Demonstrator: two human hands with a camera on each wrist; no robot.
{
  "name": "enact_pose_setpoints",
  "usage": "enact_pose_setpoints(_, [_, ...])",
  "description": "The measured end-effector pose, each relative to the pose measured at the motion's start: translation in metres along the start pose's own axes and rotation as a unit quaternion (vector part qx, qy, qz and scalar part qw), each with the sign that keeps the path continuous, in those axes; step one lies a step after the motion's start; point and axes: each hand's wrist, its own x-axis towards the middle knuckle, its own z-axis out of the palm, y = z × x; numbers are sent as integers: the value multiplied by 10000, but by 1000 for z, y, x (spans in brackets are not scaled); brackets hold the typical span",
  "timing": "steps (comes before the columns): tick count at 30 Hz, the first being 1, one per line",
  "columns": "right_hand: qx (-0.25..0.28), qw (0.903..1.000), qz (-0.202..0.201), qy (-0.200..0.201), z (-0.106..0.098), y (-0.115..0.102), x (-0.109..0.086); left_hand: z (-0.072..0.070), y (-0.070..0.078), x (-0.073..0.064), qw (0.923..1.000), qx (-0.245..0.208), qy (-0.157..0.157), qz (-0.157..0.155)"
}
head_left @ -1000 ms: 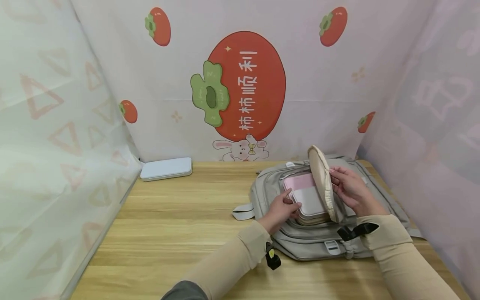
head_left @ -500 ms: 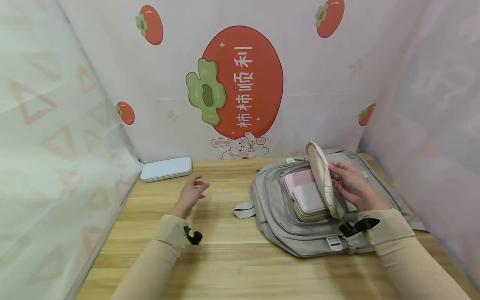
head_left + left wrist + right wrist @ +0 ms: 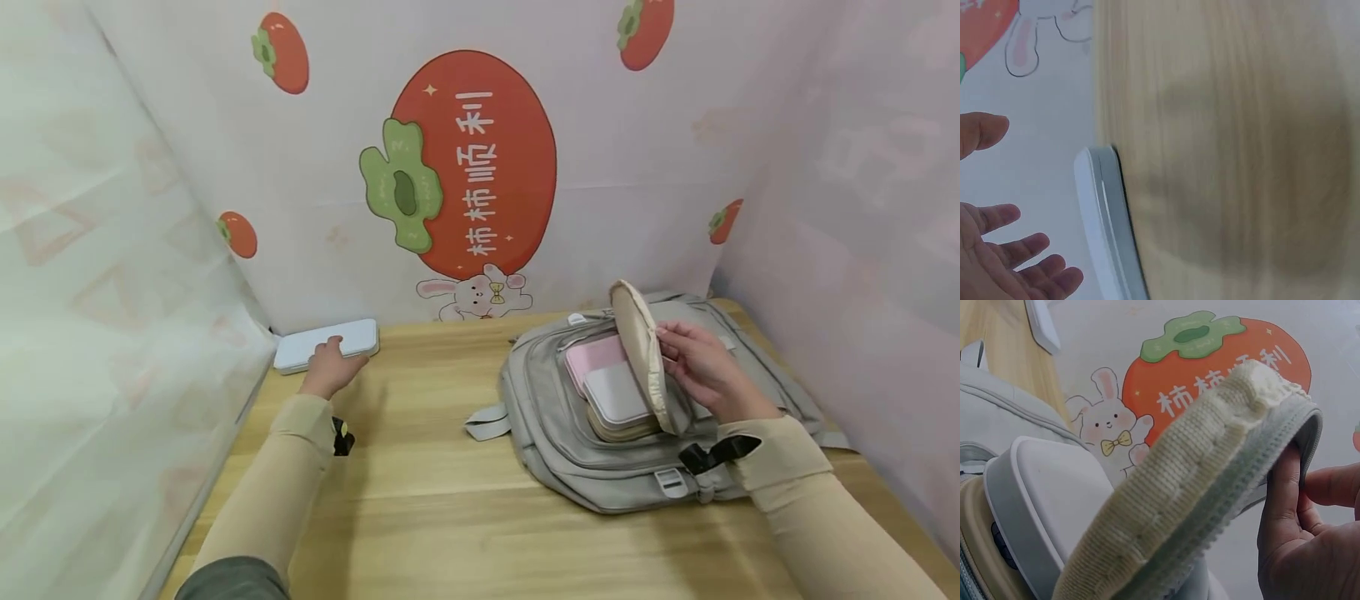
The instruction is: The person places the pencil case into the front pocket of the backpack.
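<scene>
A grey backpack [image 3: 547,417] lies flat on the right of the table, its front pocket unzipped. My right hand [image 3: 701,367] pinches the edge of the raised pocket flap [image 3: 641,350]; the right wrist view shows thumb and fingers on its zip edge [image 3: 1254,469]. Inside the pocket lie a white case [image 3: 617,393], a pink case [image 3: 596,357] and a beige item [image 3: 622,432] under them. At the back left, my left hand [image 3: 330,367] is over the near edge of a flat pale blue-white case [image 3: 292,346]. In the left wrist view its fingers [image 3: 1029,250] are spread beside that case.
The wooden table [image 3: 435,492] meets a patterned backdrop [image 3: 322,275] at the back. Cloth walls [image 3: 847,275] close in both sides. A strap loop [image 3: 487,422] sticks out from the backpack's left side, and a buckle [image 3: 671,483] sits at its near edge.
My left hand has left the cases in the pocket and moved left across the table to the pale case. The right hand keeps holding the flap up.
</scene>
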Motion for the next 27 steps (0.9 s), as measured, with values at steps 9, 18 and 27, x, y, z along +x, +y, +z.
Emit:
enact_pose_setpoints(9, [67, 9998, 46, 166, -7, 0, 0, -2, -26, 30, 9957, 803, 11, -461])
enact_pose_setpoints(18, [31, 9996, 156, 217, -12, -3, 1, 8, -45, 43, 9913, 1025, -714, -408])
enact_pose_setpoints(27, [129, 9995, -69, 271, -10, 0, -3, 6, -44, 32, 9869, 1395, -796, -137])
